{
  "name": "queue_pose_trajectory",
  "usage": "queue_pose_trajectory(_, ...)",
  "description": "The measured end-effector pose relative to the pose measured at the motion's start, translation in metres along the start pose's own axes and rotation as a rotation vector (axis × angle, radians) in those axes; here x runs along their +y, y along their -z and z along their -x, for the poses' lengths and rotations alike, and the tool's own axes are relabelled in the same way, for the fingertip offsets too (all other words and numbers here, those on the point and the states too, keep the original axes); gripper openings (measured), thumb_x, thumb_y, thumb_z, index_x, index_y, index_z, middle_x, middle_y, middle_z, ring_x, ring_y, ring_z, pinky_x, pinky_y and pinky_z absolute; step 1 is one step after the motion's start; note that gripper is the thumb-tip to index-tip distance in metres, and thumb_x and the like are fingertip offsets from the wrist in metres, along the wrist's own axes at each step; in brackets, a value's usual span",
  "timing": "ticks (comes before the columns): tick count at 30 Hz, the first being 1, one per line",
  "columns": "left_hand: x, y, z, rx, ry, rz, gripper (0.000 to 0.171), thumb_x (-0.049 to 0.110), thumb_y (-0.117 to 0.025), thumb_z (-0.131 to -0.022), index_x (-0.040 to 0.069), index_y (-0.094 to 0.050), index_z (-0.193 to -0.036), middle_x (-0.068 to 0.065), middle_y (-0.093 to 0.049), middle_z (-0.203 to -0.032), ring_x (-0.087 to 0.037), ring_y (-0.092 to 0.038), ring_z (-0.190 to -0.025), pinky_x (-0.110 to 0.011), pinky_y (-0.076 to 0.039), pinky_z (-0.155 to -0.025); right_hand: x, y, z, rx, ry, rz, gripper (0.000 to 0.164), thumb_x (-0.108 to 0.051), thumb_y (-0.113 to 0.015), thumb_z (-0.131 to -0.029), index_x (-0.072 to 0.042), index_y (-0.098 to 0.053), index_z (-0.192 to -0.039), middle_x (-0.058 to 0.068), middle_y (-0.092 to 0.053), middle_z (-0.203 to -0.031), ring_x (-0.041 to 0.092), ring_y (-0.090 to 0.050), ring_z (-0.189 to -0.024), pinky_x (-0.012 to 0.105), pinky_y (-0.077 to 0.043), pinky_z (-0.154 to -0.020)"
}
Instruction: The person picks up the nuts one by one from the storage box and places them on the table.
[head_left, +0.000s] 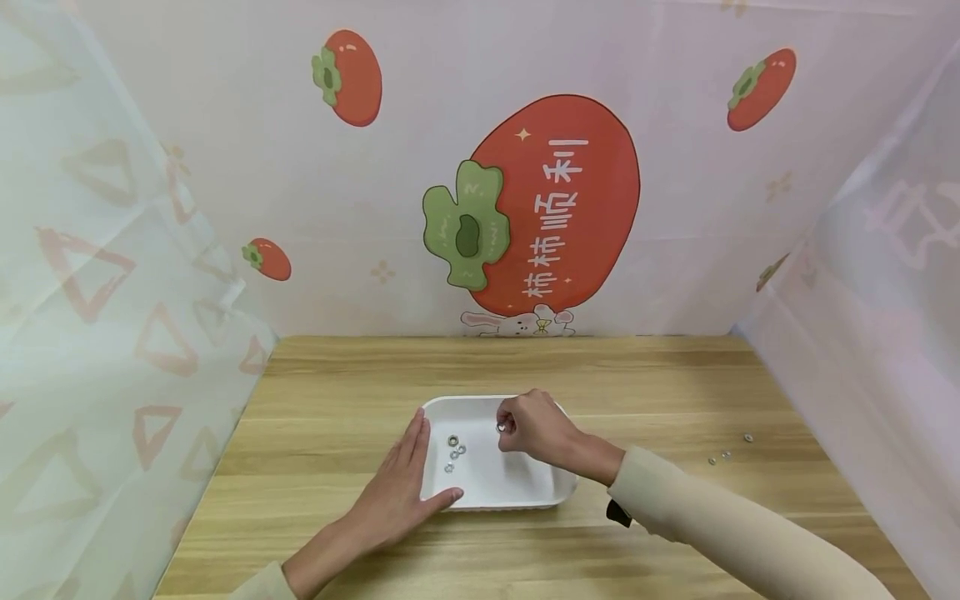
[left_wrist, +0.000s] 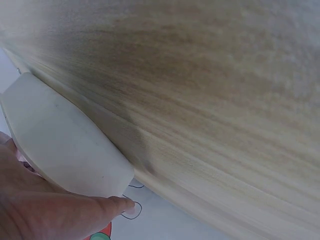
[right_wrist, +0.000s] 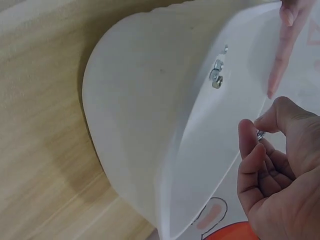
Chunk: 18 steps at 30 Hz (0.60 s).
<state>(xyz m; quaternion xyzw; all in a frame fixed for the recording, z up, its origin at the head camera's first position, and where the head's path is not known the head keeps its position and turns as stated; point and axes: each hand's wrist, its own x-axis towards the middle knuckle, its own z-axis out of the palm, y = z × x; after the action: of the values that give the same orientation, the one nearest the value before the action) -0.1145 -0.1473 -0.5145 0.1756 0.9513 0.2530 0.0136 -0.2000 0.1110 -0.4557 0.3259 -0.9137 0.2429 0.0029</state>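
A white tray [head_left: 487,492] stands on the wooden table. My left hand [head_left: 401,492] lies along its left side, fingers straight over the rim and thumb at the front edge; in the left wrist view the left hand [left_wrist: 55,210] is against the tray wall [left_wrist: 65,140]. Over the right half of the tray, my right hand [head_left: 543,429] pinches a small metal nut [right_wrist: 260,134] between thumb and forefinger, the fingers partly covering it. Several nuts lie inside the tray near its left side, a larger brassy nut [head_left: 453,440] and smaller silvery nuts [head_left: 454,455] among them.
Three small metal pieces, one of them a nut [head_left: 747,437], lie on the wooden table [head_left: 645,375] to the right of the tray. Behind the table hangs a white printed cloth [head_left: 375,192], with further cloth at both sides.
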Motion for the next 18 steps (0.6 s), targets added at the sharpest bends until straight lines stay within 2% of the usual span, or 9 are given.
queue_pose_trajectory(5, 0.001, 0.001, -0.001, -0.002, 0.002, -0.002, 0.115, 0.067, -0.064, -0.097, -0.008, -0.011, -0.166, -0.021, -0.002, -0.177, -0.041, -0.020, -0.160, -0.057, -0.025, -0.129, 0.000, 0.002, 0.008, 0.039, 0.017, -0.046, 0.013, 0.002, -0.080, -0.076, -0.009, -0.073, -0.080, -0.008, -0.064, -0.069, 0.001, -0.051, -0.060, 0.019, -0.048, -0.058)
queue_pose_trajectory(12, 0.002, 0.002, -0.001, -0.004, 0.005, 0.004, 0.114, 0.066, -0.065, -0.097, -0.008, -0.012, -0.166, -0.021, -0.002, -0.177, -0.042, -0.020, -0.160, -0.057, -0.024, -0.129, 0.000, 0.003, 0.017, 0.056, -0.026, -0.079, 0.013, 0.002, -0.083, -0.078, -0.009, -0.075, -0.082, -0.006, -0.069, -0.073, 0.000, -0.055, -0.062, 0.017, -0.052, -0.060)
queue_pose_trajectory(18, 0.002, 0.001, -0.001, -0.004, 0.014, 0.014, 0.115, 0.065, -0.066, -0.096, -0.007, -0.012, -0.166, -0.019, -0.001, -0.177, -0.042, -0.021, -0.160, -0.057, -0.025, -0.128, -0.001, 0.004, 0.024, 0.099, -0.023, -0.096, 0.013, 0.001, -0.080, -0.077, -0.009, -0.075, -0.082, -0.006, -0.069, -0.073, -0.001, -0.056, -0.063, 0.017, -0.053, -0.059)
